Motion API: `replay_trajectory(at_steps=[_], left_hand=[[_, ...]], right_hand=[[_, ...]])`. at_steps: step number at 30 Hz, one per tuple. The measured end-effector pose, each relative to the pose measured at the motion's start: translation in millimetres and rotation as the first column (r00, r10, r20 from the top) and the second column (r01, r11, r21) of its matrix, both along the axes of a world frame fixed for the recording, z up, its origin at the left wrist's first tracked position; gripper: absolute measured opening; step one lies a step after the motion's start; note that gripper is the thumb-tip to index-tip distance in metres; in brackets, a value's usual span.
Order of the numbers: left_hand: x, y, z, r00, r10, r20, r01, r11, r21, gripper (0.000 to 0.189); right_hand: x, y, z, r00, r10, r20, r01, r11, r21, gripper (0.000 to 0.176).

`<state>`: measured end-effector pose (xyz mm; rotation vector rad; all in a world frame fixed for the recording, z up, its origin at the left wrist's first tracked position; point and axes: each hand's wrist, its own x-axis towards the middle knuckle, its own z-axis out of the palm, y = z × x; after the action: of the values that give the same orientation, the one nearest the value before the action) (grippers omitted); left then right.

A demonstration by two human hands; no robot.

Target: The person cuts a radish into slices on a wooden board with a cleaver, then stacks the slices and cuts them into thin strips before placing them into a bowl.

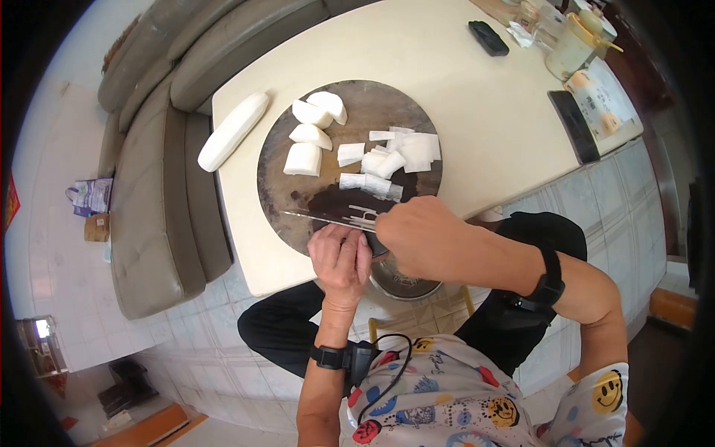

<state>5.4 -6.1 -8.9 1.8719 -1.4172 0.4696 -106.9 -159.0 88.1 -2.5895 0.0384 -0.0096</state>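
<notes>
A round dark wooden chopping board (357,104) lies on the cream table (447,82). My right hand (424,235) grips a knife (328,218) whose blade lies across the board's near edge. My left hand (341,257) rests fingers-down on thin white strips (365,214) right beside the blade. Thick white radish chunks (313,138) sit at the board's far left, and thin flat slices (395,160) are piled at its middle and right. An uncut white radish piece (232,130) lies on the table left of the board.
A grey sofa (156,171) runs along the table's left side. A black phone (488,37), a black-edged tablet (573,127), a yellow jug (573,45) and small jars stand at the table's far right. A metal bowl (406,284) sits below the table edge by my lap.
</notes>
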Motion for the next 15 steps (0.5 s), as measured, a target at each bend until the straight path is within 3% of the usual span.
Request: replay_trajectory(at_steps=[2, 5, 7, 15], left_hand=[[-0.9, -1.1, 0.8, 1.0, -0.004, 0.007, 0.004, 1.0, -0.001, 0.019], [-3.6, -1.0, 1.8, 0.996, 0.024, -0.081, -0.031, 0.996, -0.088, 0.025], [-4.2, 2.5, 0.9, 0.995, 0.032, -0.093, -0.045, 0.988, -0.145, 0.029], [-6.7, 7.1, 3.6, 0.998, 0.018, -0.066, -0.022, 0.998, -0.059, 0.021]], right_hand=[[4.1, 0.2, -4.5, 0.997, -0.062, 0.041, 0.059, 0.996, 0.073, 0.014], [4.6, -0.1, -4.9, 0.988, -0.101, 0.117, 0.097, 0.995, 0.035, 0.016], [2.3, -3.7, 1.8, 0.993, -0.092, 0.076, 0.091, 0.996, 0.017, 0.015], [-9.5, -1.0, 2.0, 0.999, -0.048, 0.025, 0.048, 0.999, -0.023, 0.012]])
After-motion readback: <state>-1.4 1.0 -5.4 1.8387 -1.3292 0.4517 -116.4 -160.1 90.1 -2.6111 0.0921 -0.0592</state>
